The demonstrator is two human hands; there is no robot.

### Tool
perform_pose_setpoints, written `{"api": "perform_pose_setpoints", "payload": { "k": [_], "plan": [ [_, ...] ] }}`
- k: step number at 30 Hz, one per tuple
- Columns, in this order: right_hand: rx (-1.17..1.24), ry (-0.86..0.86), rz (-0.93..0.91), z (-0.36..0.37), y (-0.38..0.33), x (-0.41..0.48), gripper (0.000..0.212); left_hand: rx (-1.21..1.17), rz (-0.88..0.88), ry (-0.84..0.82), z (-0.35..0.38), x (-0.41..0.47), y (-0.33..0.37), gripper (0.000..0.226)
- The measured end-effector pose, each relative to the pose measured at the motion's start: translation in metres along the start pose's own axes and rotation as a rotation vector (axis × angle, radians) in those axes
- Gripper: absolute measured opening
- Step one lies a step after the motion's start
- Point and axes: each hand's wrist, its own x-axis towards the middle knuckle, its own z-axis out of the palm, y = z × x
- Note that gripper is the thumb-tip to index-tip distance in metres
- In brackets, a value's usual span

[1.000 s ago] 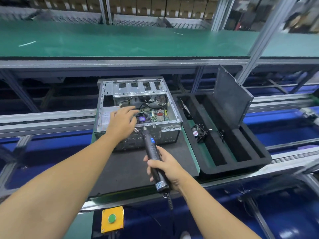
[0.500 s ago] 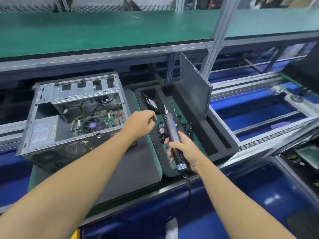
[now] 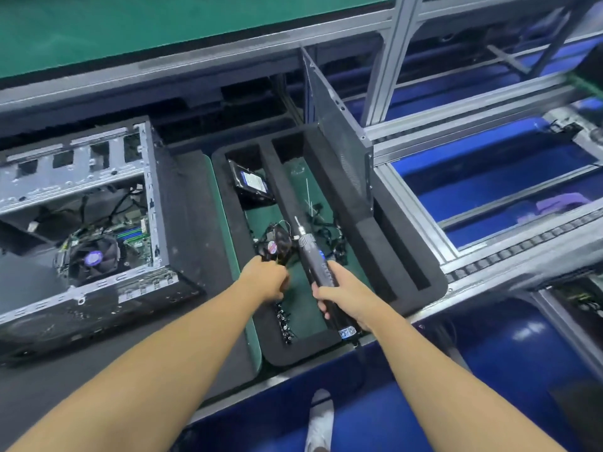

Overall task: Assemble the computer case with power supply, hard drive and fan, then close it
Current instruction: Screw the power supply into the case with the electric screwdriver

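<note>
A: Bkgd, quick?
B: Green-topped shelf (image 3: 130,24) across the top, far side. Alu. frame posts (image 3: 388,70) upright at ctr-right, w/ grey rails running off right.
A: Below that?
B: Blue panels (image 3: 473,177) btwn the rails. Roller-chain track (image 3: 535,243) along the near rail.
A: Floor? Light?
B: Glossy blue floor (image 3: 489,370), bright glare spots on it at right. No windows or walls in view.
</note>
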Motion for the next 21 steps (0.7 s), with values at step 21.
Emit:
{"api": "perform_pose_setpoints", "payload": {
  "k": [21],
  "plan": [
    [-0.076, 0.068, -0.012, -0.004, 0.015, 0.021, 0.032, 0.273, -0.078, -0.144, 0.043, 0.024, 0.055, 0.026]
  ]
}}
